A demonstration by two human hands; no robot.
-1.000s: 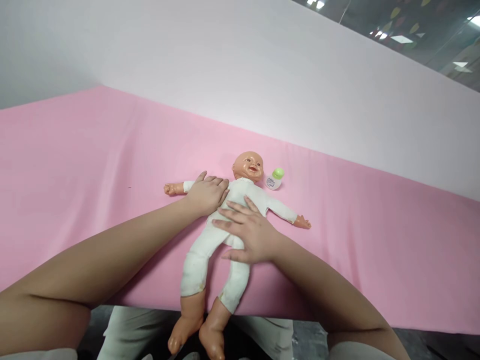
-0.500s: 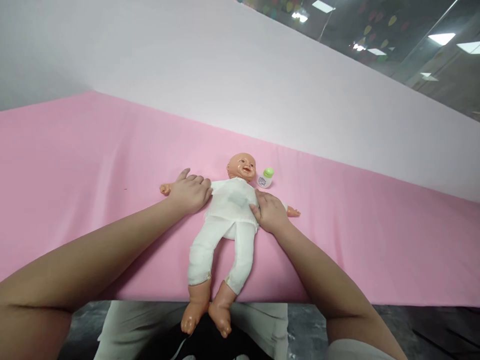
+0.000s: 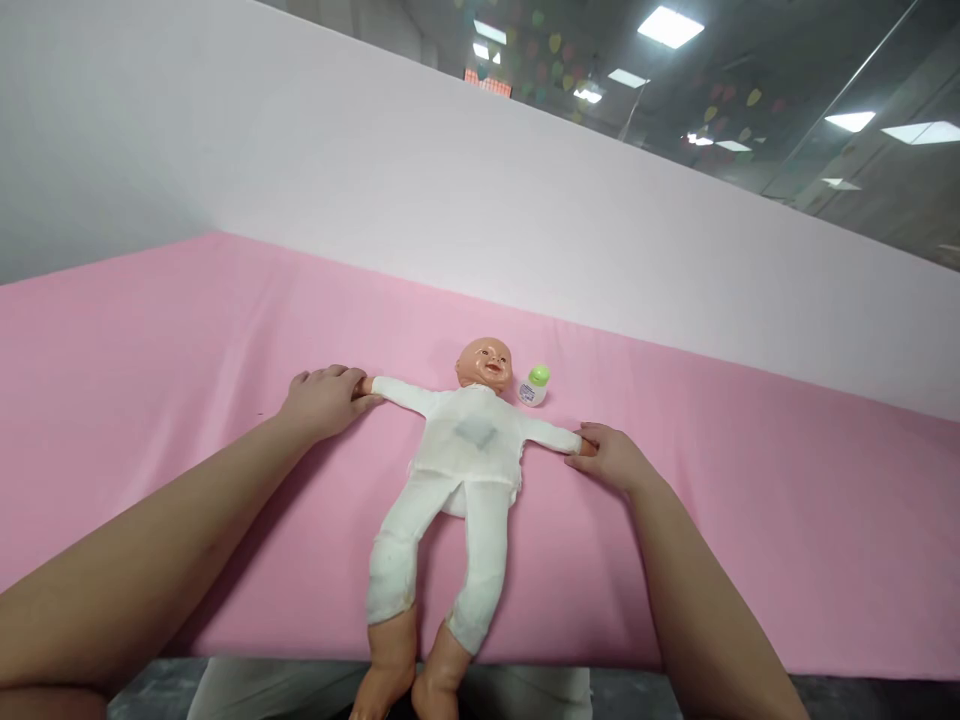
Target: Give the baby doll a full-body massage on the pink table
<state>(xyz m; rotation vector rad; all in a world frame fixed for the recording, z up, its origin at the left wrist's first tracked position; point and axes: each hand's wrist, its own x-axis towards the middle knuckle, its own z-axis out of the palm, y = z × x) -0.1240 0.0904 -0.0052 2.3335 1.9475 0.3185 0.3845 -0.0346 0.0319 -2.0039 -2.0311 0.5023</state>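
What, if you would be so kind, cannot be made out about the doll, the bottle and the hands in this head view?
- Plastic baby doll in a white cloth suit: its toes are cut off by the bottom edge.
- Doll's own hands: mostly covered by the left hand and right hand, so neither grip can be confirmed.
- Small white bottle with a green cap: label print too small to read.

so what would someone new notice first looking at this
A baby doll in a white suit lies face up in the middle of the pink cloth, its arms stretched out to both sides and its feet hanging over the near edge. The left hand is on one doll hand, the right hand on the other. A small green-capped bottle stands beside the doll's head.
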